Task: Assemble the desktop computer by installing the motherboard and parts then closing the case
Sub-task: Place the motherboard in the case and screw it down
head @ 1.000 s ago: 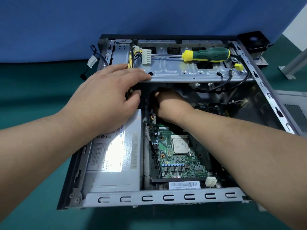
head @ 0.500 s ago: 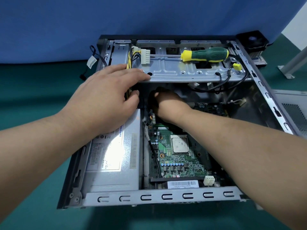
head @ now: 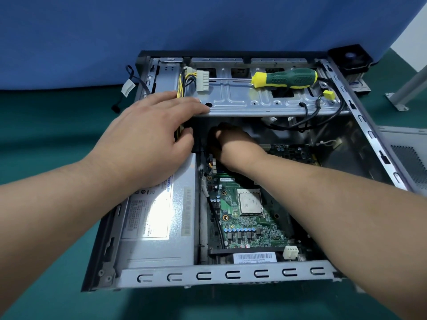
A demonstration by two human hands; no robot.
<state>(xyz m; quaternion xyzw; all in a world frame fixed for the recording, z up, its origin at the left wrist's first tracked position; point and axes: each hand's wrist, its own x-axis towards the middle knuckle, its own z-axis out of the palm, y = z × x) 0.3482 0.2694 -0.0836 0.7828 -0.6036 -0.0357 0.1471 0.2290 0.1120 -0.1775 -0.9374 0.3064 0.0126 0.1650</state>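
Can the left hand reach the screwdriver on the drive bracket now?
Probably yes: the left hand rests on the bracket's near edge, and the screwdriver lies uncovered on top, nothing between.

bare matt metal case (head: 221, 274), glossy green motherboard (head: 249, 229), ribbed plastic-looking screwdriver (head: 286, 78) handle, shiny power supply (head: 159, 227) label.

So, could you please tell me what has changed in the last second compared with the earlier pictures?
Nothing has visibly changed. The left hand still rests on the drive bracket and power supply, the right hand stays reaching down behind the motherboard, and the screwdriver lies where it was.
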